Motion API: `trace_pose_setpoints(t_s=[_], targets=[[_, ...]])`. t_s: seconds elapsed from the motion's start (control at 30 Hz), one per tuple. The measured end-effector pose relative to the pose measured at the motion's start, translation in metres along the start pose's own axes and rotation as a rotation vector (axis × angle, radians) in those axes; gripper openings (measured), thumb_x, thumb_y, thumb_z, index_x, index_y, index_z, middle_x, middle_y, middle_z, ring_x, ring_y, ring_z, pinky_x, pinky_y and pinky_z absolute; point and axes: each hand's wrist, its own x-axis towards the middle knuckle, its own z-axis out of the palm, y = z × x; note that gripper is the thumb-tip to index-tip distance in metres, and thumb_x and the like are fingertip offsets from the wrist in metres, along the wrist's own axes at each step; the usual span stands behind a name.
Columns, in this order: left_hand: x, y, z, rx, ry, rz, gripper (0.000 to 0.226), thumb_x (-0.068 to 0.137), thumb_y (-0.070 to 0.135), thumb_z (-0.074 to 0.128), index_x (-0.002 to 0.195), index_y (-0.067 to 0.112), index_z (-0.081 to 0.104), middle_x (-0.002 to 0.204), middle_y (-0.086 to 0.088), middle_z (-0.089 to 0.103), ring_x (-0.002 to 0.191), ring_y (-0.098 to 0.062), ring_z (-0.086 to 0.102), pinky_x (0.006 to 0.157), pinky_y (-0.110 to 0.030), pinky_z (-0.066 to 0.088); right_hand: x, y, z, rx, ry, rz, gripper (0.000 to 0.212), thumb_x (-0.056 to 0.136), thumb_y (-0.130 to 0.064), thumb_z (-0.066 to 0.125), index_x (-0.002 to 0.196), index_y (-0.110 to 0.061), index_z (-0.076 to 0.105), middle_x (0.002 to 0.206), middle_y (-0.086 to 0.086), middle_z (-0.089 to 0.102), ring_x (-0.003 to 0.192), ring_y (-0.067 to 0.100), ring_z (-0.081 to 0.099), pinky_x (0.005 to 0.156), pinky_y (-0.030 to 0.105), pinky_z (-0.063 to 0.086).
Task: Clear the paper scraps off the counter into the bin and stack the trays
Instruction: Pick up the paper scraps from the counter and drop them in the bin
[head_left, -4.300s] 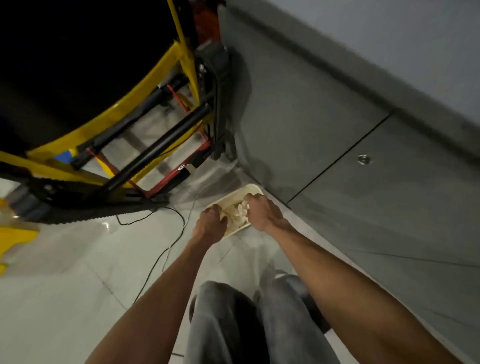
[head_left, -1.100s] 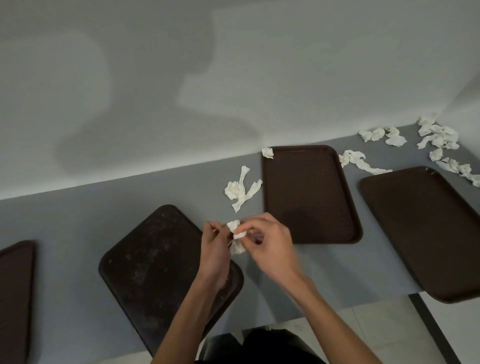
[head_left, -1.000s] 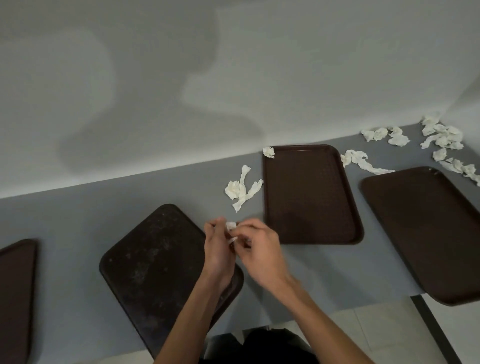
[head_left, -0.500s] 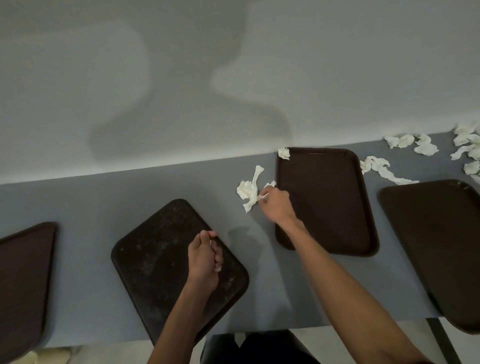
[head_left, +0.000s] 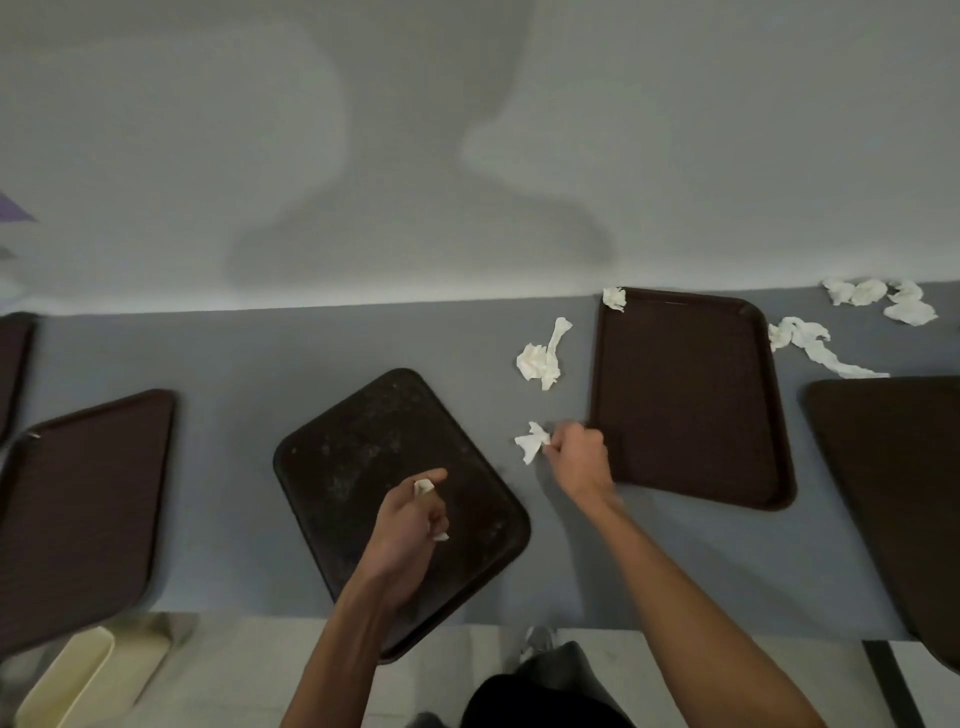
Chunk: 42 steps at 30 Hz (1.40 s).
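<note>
The right hand (head_left: 576, 457) pinched a scrap (head_left: 531, 441) just above the table (head_left: 260, 364), in the bare lane between the middle tray (head_left: 363, 441) and the right tray (head_left: 685, 395). The left hand (head_left: 410, 519) hung over the middle tray, its fingers curled round a wad (head_left: 423, 487) of paper.

The next piece, a clump (head_left: 543, 358) with a twisted tail, lay at 12 o'clock from the right hand, near but apart from it. Its long axis ran from about 6 to 1 o'clock. The right hand was plainly the nearer of the two, and the lane gave it an open run with no tray rim in the way.

More paper lay further off: a bit (head_left: 614, 299) touching the right tray's far corner, a strip (head_left: 810, 348) at that tray's 2 o'clock, and a cluster (head_left: 878, 304) by the wall.

The bin (head_left: 78, 670) (cream, on the floor below the table's near edge) sat at about 8 o'clock from the left hand, well apart. No trays were stacked.
</note>
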Motion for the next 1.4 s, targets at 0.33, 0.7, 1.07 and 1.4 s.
trace_pose_setpoints(t_s=[0.33,0.7,1.07,1.4], targets=[[-0.088,-0.045,-0.149,-0.255,0.083,0.087,0.029,0.113,0.018,0.039,0.12,0.004,0.063,0.087,-0.024,0.067,0.078,-0.027,0.073,0.073,-0.031,0.063,-0.184,-0.125,0.062,0.382,-0.179,-0.295,0.02,0.09,-0.013,0.08,0.091,-0.033,0.081,0.077,-0.014,0.078,0.075,0.001,0.075,0.083,0.034,0.064],[-0.204,-0.122,-0.389,-0.172,0.438,-0.042,0.03,0.107,0.044,0.042,0.091,0.019,0.048,0.063,0.005,0.025,0.051,-0.011,0.021,0.049,-0.027,0.016,-0.363,-0.283,0.218,0.359,-0.453,-0.477,0.008,0.084,-0.028,0.084,0.086,-0.035,0.081,0.081,-0.021,0.078,0.079,-0.003,0.074,0.078,0.026,0.061],[-0.2,-0.186,-0.6,-0.086,0.68,-0.077,0.036,0.109,0.009,0.038,0.116,0.02,0.072,0.104,-0.011,0.07,0.08,-0.02,0.055,0.071,-0.033,0.05,-0.422,-0.42,0.412,0.304,-0.669,-0.509,0.018,0.085,-0.029,0.088,0.083,-0.027,0.071,0.084,-0.016,0.075,0.081,-0.001,0.072,0.072,0.015,0.057],[-0.121,-0.239,-0.833,-0.048,0.73,-0.217,0.019,0.104,0.017,0.059,0.109,0.021,0.077,0.088,0.002,0.079,0.08,-0.017,0.07,0.077,-0.032,0.052,-0.422,-0.548,0.652,0.154,-0.739,-0.549,0.01,0.092,-0.02,0.08,0.09,-0.029,0.075,0.088,-0.019,0.075,0.087,-0.003,0.071,0.077,0.007,0.051]])
